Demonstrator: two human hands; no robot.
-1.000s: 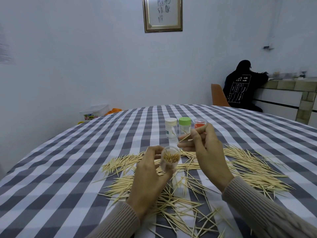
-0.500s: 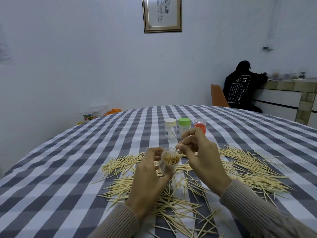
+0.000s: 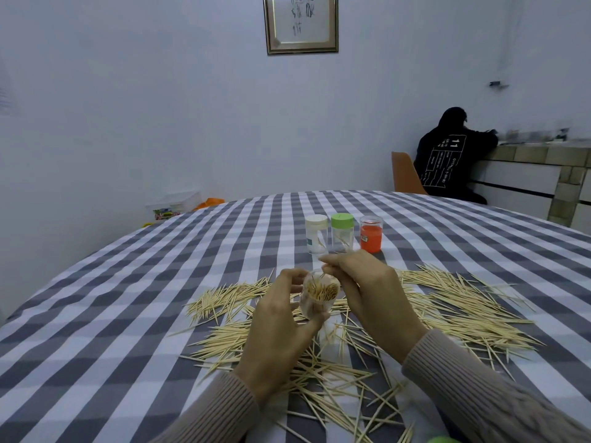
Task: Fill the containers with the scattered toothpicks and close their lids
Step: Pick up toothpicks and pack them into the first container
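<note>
Toothpicks (image 3: 463, 302) beside orange-labelled container (image 3: 371, 234), text illegible

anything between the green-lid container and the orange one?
Nothing. In the head view, green-lid container and orange container stand apart, only bare checked tablecloth showing in the gap.

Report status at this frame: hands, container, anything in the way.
Left hand grips open clear container, part full. Right hand pinches a toothpick at its mouth. Loose toothpicks cover the tablecloth. Nothing blocking.
</note>
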